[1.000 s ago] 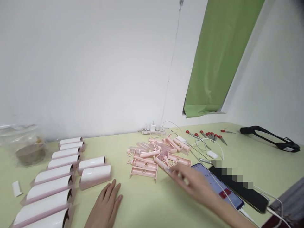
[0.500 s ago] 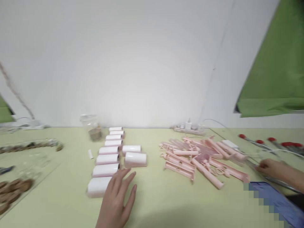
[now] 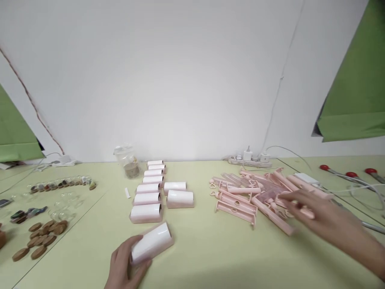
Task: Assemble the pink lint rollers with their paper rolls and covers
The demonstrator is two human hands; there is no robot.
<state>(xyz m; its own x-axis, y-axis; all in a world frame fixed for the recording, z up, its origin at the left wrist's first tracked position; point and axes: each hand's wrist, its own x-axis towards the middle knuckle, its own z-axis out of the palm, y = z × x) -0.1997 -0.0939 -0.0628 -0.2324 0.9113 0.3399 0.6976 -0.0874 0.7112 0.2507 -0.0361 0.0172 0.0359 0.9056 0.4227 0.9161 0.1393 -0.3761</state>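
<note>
My left hand (image 3: 124, 263) grips the near end of a white roll (image 3: 152, 243) in clear pinkish wrapping. The roll lies at an angle near the front of the table. Beyond it, several similar white rolls (image 3: 146, 210) form a column, with two more (image 3: 180, 198) to their right. My right hand (image 3: 313, 208), blurred by motion, hovers over the right side of a heap of pink plastic parts (image 3: 237, 199). Its fingers are stretched out and look apart, and I see nothing held in them. The heap includes half-shell covers, handles and heart-shaped loops.
A clear bag (image 3: 130, 162) with brown contents stands at the back. Wooden discs (image 3: 39, 251) and small glass bottles (image 3: 67, 182) lie left. A power strip (image 3: 249, 161) sits against the wall. Cables and red-ended tools (image 3: 351, 175) are at right.
My left hand has taken hold of the nearest white roll and drawn it out of the column, turning it. My right hand has moved left over the pink parts. The view has shifted slightly.
</note>
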